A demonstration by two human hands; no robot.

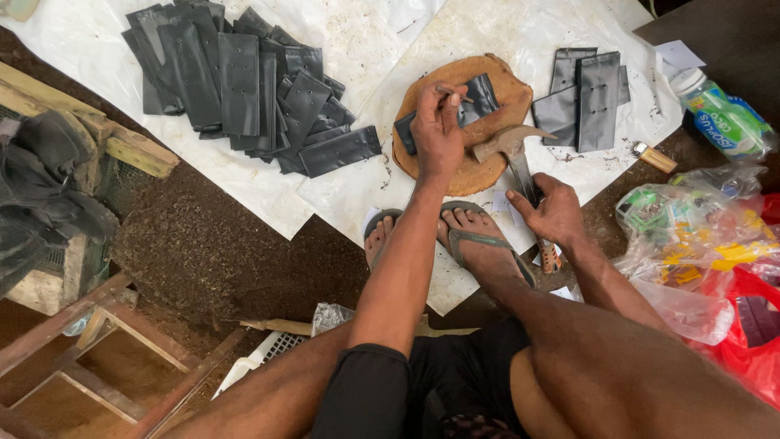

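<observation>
Nearest the camera, the person's bare feet in flip-flops [475, 236] rest on the white plastic sheet [341, 195] just below the work, close enough that a dropped or glancing tool could land on the toes. Just beyond them the right hand [552, 213] has its grip clenched around the handle of a claw hammer [520, 158], whose rusty head rests on the edge of the round wooden block [479, 167]; the hold looks to sit partway up the handle, so a swing might wobble and come down off target. Farther on, the left hand [439, 130] pinches a thin punch or nail [455, 91] upright, its tip on a black plastic bag [475, 102] lying flat across the block. That is the main risk as I judge it: the fingers sit right beside the spot a blow would meet, and a slight miss would catch them. The glossy bag could also slide on the worn wood and the punch skid, leaving a hole in the wrong place. Beyond the block, a small stack of black bags [589, 97] to the right and a large loose heap of black bags [244, 85] to the left lie on the sheet, well apart from the hammer.
</observation>
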